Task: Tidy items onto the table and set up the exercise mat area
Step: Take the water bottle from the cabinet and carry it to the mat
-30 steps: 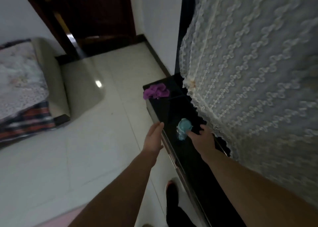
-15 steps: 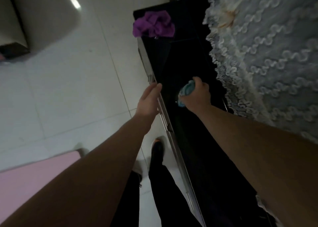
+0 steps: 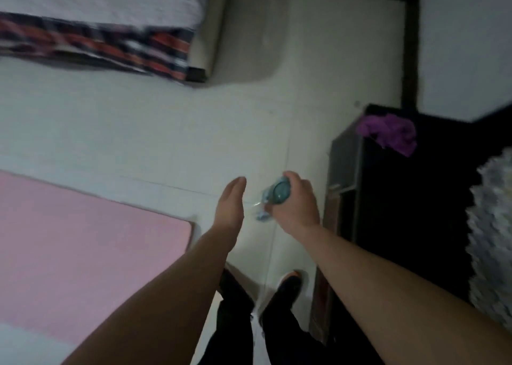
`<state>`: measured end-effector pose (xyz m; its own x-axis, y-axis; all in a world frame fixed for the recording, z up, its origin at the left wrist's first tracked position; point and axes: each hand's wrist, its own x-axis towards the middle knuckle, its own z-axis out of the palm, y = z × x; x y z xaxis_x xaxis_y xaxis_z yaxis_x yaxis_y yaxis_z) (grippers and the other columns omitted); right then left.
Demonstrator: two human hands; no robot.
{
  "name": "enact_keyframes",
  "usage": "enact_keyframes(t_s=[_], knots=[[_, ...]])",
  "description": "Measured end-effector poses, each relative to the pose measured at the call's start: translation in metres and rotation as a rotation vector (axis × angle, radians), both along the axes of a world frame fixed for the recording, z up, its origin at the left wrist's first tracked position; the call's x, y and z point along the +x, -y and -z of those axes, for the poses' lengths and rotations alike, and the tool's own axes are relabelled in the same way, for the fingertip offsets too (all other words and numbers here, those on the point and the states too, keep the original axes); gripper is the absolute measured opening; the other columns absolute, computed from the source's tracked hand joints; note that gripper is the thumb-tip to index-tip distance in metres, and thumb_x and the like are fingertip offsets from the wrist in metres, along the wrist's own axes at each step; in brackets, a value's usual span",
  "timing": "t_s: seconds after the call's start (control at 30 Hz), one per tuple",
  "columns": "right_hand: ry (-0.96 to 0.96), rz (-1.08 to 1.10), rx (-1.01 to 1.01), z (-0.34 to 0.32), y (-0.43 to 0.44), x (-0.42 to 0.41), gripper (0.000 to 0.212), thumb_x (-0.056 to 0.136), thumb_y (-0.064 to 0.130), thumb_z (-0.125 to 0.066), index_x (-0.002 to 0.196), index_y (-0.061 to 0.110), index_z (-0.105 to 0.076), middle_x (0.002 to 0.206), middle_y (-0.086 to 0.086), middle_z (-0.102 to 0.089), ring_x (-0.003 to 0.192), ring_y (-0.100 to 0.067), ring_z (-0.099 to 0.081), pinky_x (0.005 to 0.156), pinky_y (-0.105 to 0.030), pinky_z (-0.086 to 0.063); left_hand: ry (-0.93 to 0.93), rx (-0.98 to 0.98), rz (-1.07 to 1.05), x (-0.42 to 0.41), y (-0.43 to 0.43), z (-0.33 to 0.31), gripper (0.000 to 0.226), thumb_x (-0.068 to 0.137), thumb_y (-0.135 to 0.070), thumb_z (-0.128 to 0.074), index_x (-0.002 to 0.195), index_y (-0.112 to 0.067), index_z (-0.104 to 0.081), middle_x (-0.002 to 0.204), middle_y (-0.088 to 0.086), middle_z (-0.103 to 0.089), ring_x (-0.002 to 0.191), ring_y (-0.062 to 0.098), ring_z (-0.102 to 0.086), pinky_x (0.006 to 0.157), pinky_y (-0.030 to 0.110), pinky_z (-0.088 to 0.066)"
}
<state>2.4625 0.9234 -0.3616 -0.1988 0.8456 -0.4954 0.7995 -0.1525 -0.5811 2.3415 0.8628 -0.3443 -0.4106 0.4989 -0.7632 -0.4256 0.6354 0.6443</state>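
My right hand (image 3: pixel 295 206) grips a clear plastic bottle with a teal cap (image 3: pixel 278 194), held in the air over the white floor, left of the black table (image 3: pixel 401 198). My left hand (image 3: pixel 231 206) hovers beside it, flat, fingers together and holding nothing. A pink exercise mat (image 3: pixel 83 242) lies on the floor at the lower left. A purple cloth (image 3: pixel 388 132) sits on the far end of the black table.
A sofa with a lace cover and a striped blanket (image 3: pixel 110 46) stands at the top left. A lace curtain (image 3: pixel 493 226) hangs at the right edge. My legs and a shoe (image 3: pixel 288 284) are below, between mat and table.
My right hand closed on the bottle and lifted it off the black table, carrying it left over the floor. The view swung left and the pink mat came into sight.
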Motion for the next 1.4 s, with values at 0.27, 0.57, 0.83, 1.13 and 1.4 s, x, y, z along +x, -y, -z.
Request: enact_keyframes(t_s=[0.27, 0.57, 0.83, 1.13, 1.4], knots=[[-0.064, -0.699, 0.103, -0.089, 0.079, -0.238, 0.083, 0.068, 0.034, -0.084, 0.139, 0.032, -0.042, 0.134, -0.002, -0.047, 0.118, -0.027, -0.052, 0.096, -0.038, -0.049, -0.12, 0.072, -0.588, -0.169, 0.135, -0.056, 0.051, 0.096, -0.05, -0.042, 0.14, -0.024, -0.046, 0.146, 0.0, -0.048, 0.134, 0.021, -0.041, 0.114, 0.05, -0.03], [-0.119, -1.128, 0.199, -0.135, 0.144, -0.384, 0.081, 0.063, 0.035, -0.087, 0.132, 0.029, -0.044, 0.123, -0.005, -0.052, 0.109, -0.029, -0.056, 0.091, -0.038, -0.051, -0.192, 0.169, -1.052, -0.263, 0.21, -0.105, 0.051, 0.095, -0.051, -0.042, 0.137, -0.023, -0.048, 0.143, -0.001, -0.049, 0.131, 0.02, -0.043, 0.113, 0.047, -0.031], [-0.199, -1.313, 0.194, -0.166, 0.075, -0.475, 0.082, 0.064, 0.037, -0.086, 0.133, 0.029, -0.043, 0.122, -0.003, -0.051, 0.108, -0.027, -0.054, 0.088, -0.039, -0.052, -0.24, 0.166, -1.295, -0.318, 0.153, -0.142, 0.052, 0.097, -0.048, -0.041, 0.142, -0.021, -0.042, 0.147, 0.002, -0.045, 0.132, 0.021, -0.041, 0.114, 0.047, -0.031], [-0.169, -1.356, 0.201, -0.185, -0.022, -0.563, 0.078, 0.068, 0.035, -0.083, 0.134, 0.029, -0.043, 0.124, -0.005, -0.049, 0.111, -0.03, -0.053, 0.088, -0.038, -0.05, -0.226, 0.185, -1.349, -0.387, 0.075, -0.173, 0.052, 0.099, -0.049, -0.039, 0.144, -0.025, -0.038, 0.148, 0.001, -0.042, 0.134, 0.022, -0.038, 0.102, 0.043, -0.036], [-0.193, -1.426, 0.248, -0.187, -0.023, -0.666, 0.081, 0.067, 0.036, -0.083, 0.136, 0.031, -0.041, 0.125, -0.003, -0.048, 0.112, -0.027, -0.052, 0.09, -0.037, -0.051, -0.25, 0.206, -1.387, -0.494, 0.078, -0.157, 0.052, 0.098, -0.049, -0.041, 0.144, -0.026, -0.038, 0.147, 0.0, -0.042, 0.132, 0.022, -0.04, 0.1, 0.042, -0.035]])
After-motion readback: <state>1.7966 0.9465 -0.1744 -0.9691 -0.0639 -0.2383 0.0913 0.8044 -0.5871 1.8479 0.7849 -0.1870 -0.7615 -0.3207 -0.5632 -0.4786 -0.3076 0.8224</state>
